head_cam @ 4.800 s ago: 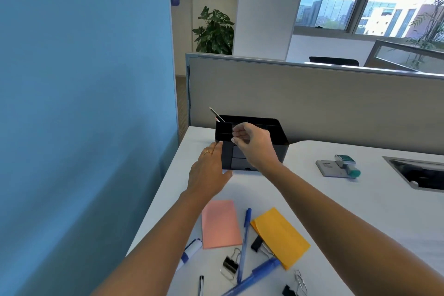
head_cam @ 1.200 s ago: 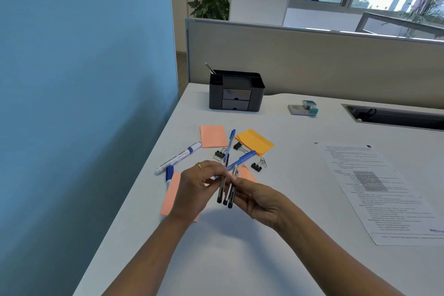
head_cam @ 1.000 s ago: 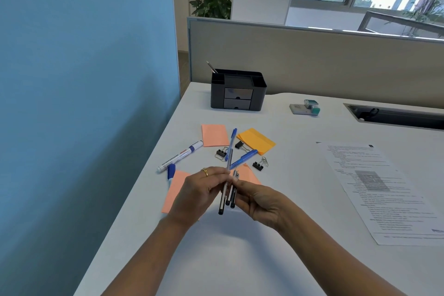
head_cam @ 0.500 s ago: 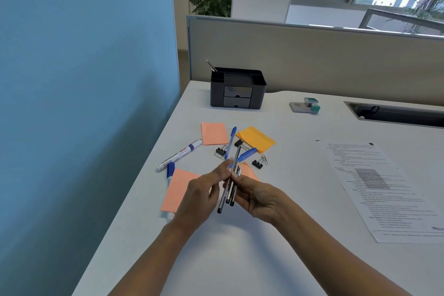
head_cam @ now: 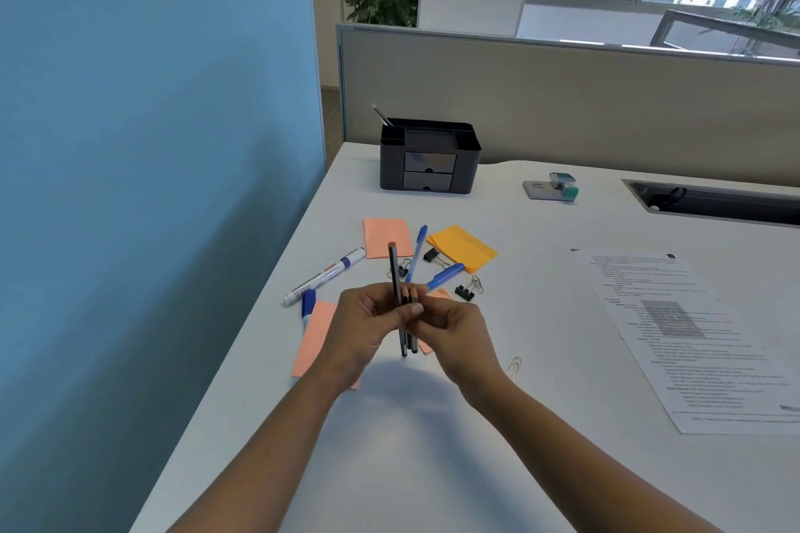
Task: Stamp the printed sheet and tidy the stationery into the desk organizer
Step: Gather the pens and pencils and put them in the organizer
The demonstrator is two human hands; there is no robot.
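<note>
Black organizer [head_cam: 430, 156], orange notes [head_cam: 462, 248], pink notes [head_cam: 386, 237], white desk [head_cam: 541, 424]

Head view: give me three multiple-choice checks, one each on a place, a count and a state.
1. Where is the stamp relative to the desk organizer?
A) left of it
B) right of it
C) on top of it
2. How many drawers show in the organizer's front?
A) two
B) one
C) four
3. The bundle of pencils is:
A) flat on the desk
B) on the printed sheet
C) held upright by the left hand and right hand
1 B: it lies right of the organizer.
2 A: two drawers are stacked there.
3 C: both hands grip it.
</note>
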